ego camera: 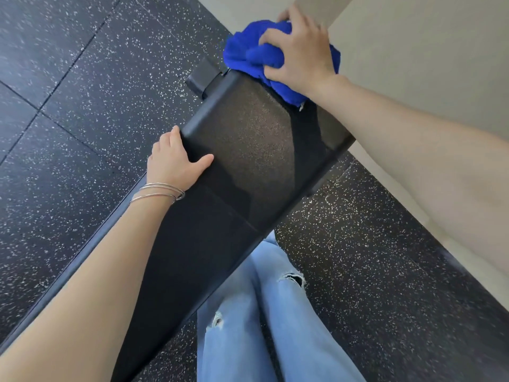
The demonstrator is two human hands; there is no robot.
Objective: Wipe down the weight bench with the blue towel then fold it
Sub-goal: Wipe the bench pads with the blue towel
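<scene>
A black padded weight bench [248, 150] runs diagonally from the lower left to the upper right. A bunched blue towel [248, 55] lies on the bench's far end, close to the wall. My right hand [300, 51] presses down on the towel and grips it, with the fingers dug into the cloth. My left hand [176, 161] rests on the bench's left edge, its thumb on the top pad and its fingers curled over the side. Several thin bracelets circle my left wrist.
Dark speckled rubber floor tiles [82, 92] surround the bench. A beige wall [413, 64] stands just behind the far end. A black frame bracket [202, 77] sticks out at the far left corner. My legs in light blue ripped jeans [275, 312] stand right of the bench.
</scene>
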